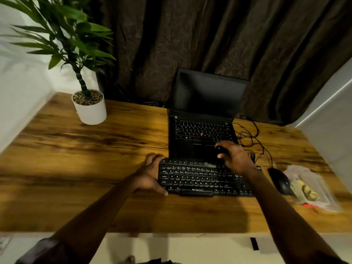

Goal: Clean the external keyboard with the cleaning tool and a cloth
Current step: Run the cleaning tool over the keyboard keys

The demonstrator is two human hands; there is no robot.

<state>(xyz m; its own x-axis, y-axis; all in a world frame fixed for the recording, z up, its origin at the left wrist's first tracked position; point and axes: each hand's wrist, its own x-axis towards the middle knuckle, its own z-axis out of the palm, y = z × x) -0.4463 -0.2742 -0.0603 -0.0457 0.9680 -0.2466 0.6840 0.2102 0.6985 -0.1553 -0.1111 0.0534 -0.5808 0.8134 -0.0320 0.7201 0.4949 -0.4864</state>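
Keyboard lies crosswise, just in front of laptop. My left hand grips its left end. Right hand, curled round dark tool, is over back-right rows.

one external keyboard, one laptop, one mouse

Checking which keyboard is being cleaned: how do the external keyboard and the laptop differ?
The external keyboard lies flat nearest the person, its left end gripped by the left hand; the laptop stands open behind it, screen dark. The external keyboard bears a pale grey patch on its upper rows, beside the right hand curled round a dark tool; the laptop shows only a red nub among its keys. Both are black.
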